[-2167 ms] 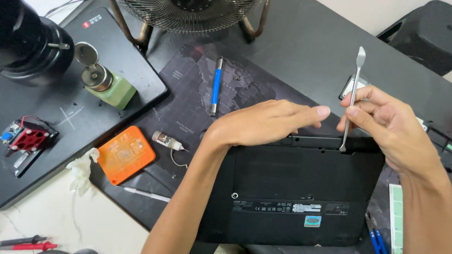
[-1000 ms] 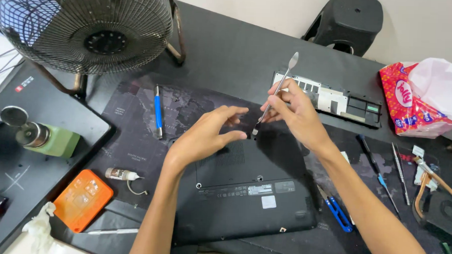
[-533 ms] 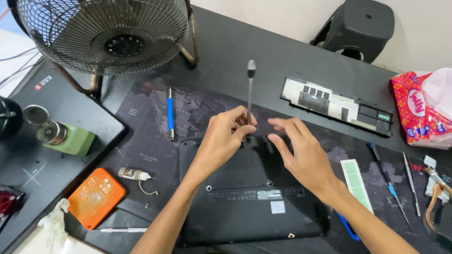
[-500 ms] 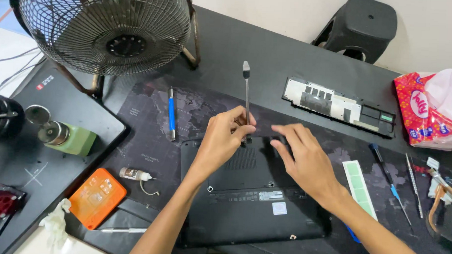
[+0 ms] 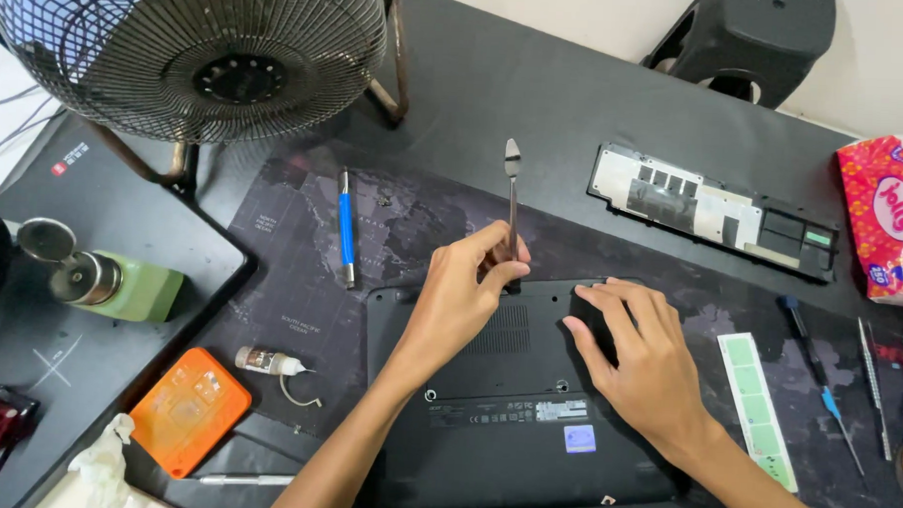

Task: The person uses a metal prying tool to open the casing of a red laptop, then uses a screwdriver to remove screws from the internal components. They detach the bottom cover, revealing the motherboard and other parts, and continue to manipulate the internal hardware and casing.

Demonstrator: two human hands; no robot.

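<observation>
A black laptop (image 5: 506, 426) lies upside down on a dark desk mat. My left hand (image 5: 460, 299) pinches a thin metal pry tool (image 5: 511, 201), held upright with its lower tip at the laptop's far edge. Resting flat on the laptop's base, my right hand (image 5: 638, 356) has its fingers spread near the far right corner and grips nothing.
A wire-caged fan (image 5: 193, 50) stands at the far left. A blue screwdriver (image 5: 345, 230), an orange case (image 5: 191, 410), a green bottle (image 5: 120, 285), a removed laptop panel (image 5: 713, 213), a green strip (image 5: 756, 405), more tools (image 5: 817, 382) and a red tissue pack (image 5: 888, 219) lie around.
The pry tool passed from my right hand to my left hand. My right hand came down flat on the laptop. The view shifted slightly.
</observation>
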